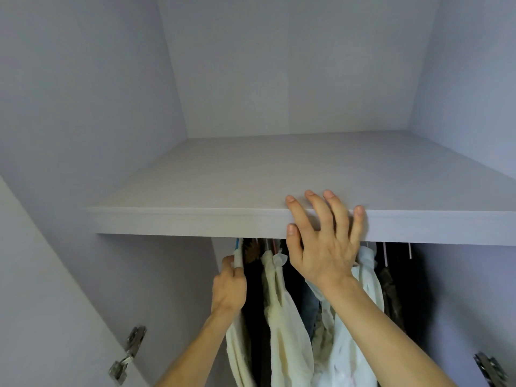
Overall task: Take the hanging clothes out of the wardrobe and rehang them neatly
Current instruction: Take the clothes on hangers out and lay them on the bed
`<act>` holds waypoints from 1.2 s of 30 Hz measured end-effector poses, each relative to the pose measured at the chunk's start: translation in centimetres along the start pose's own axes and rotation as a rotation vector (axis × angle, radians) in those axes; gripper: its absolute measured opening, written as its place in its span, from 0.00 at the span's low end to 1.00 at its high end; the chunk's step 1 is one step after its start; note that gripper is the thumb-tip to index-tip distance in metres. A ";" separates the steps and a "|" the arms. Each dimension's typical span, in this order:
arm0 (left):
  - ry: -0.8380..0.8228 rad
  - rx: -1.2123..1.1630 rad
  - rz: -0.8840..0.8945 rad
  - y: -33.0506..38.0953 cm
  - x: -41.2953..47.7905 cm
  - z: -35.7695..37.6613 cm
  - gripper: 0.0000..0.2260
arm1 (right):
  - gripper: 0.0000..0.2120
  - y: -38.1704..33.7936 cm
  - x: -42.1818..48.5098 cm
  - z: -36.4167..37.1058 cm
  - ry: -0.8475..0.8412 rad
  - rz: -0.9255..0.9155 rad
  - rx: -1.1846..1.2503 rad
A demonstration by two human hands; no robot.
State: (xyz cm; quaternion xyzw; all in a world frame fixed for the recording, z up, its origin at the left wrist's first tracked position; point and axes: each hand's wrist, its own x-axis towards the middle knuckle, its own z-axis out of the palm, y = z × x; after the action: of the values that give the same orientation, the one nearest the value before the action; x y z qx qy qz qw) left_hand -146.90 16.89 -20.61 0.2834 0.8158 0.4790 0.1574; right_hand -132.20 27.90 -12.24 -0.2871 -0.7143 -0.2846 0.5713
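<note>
Head view, as I logged it: hanging clothes (282, 303) bunched under the wardrobe shelf (195, 219). My left hand (229, 283) gripped the white garment (237, 344) at the row's left end. My right hand (324, 247), fingers spread straight, rested on the shelf's front edge.

This is a home, seen at the open front of a fitted wardrobe (83, 107); its side walls and back are plain pale grey board meeting in square corners; a flat shelf (181, 222) of the same board spans the width; beneath it clothes (282, 317) hang packed together, cream and white pieces among dark ones, on thin hanger hooks (384, 252) whose tops are hidden behind the shelf's front edge; a door (42, 303) stands open at the left, carried by a metal cabinet hinge (131, 347); another hinge (488, 367) shows low at the right.
</note>
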 end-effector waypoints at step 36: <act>0.291 0.347 -0.180 -19.0 -29.7 -12.7 0.16 | 0.34 -17.8 -14.1 -8.2 -1.239 -0.190 1.075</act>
State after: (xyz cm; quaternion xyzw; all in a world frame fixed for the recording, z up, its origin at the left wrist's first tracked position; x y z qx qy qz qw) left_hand -136.09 -17.31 -31.36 0.1604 0.9219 0.3514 0.0294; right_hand -137.41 8.70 -25.94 -0.0176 -0.9598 0.2588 0.1068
